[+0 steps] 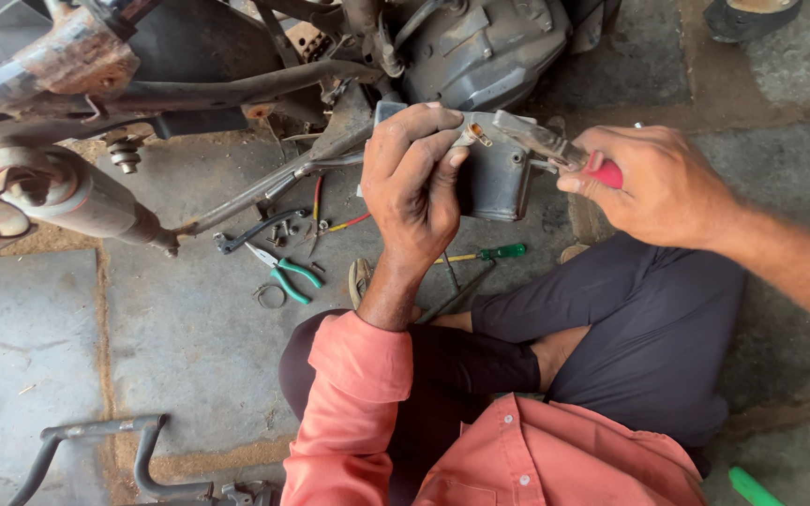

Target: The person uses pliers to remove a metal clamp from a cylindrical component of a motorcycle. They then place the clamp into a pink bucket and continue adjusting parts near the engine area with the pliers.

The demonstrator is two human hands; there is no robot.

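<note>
My left hand (414,183) wraps around the top of a grey metal box (497,173) that hangs off the bike frame (189,94). My fingers cover most of its front, so I can't see what is under them. My right hand (653,187) is closed tight on the red handle of a pair of pliers (555,150). The shiny tip is at a small brass bit (478,134) on top of the box. I can't tell if the tip really bites it.

The bike is cut off at the top edge. On the stone floor (189,337) near my knee lie green pliers (283,272), a green screwdriver (489,253) and some small screws (281,230). The floor on the left has lots of open room.
</note>
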